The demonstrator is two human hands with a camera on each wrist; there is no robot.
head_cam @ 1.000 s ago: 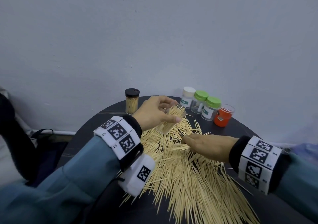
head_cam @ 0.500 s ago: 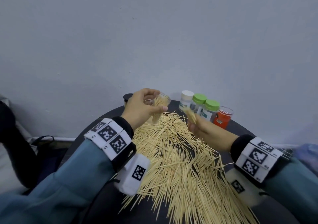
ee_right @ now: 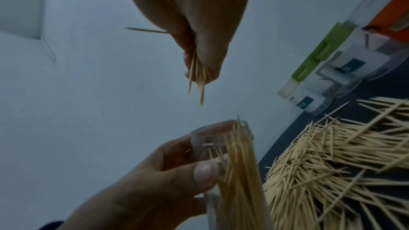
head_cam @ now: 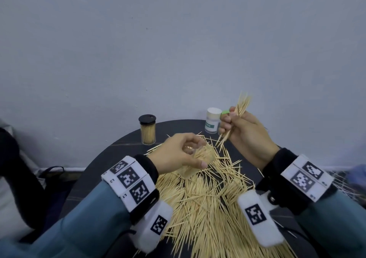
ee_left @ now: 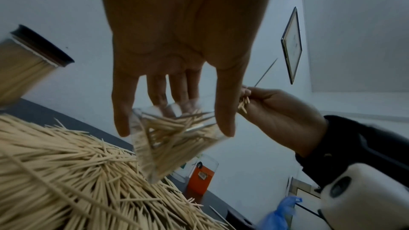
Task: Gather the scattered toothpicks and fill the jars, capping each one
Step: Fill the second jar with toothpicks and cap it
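Wooden toothpicks, a bundle (head_cam: 235, 119) pinched in the right hand (head_cam: 245, 133), have risen off the pile (head_cam: 208, 204) and now hang above the clear jar (head_cam: 200, 160), which the left hand (head_cam: 178, 154) grips, tilted; dropping them in looks next.

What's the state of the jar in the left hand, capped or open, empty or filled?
Open and partly filled. The clear jar in the left hand has no cap on its mouth, and toothpicks stand inside it.
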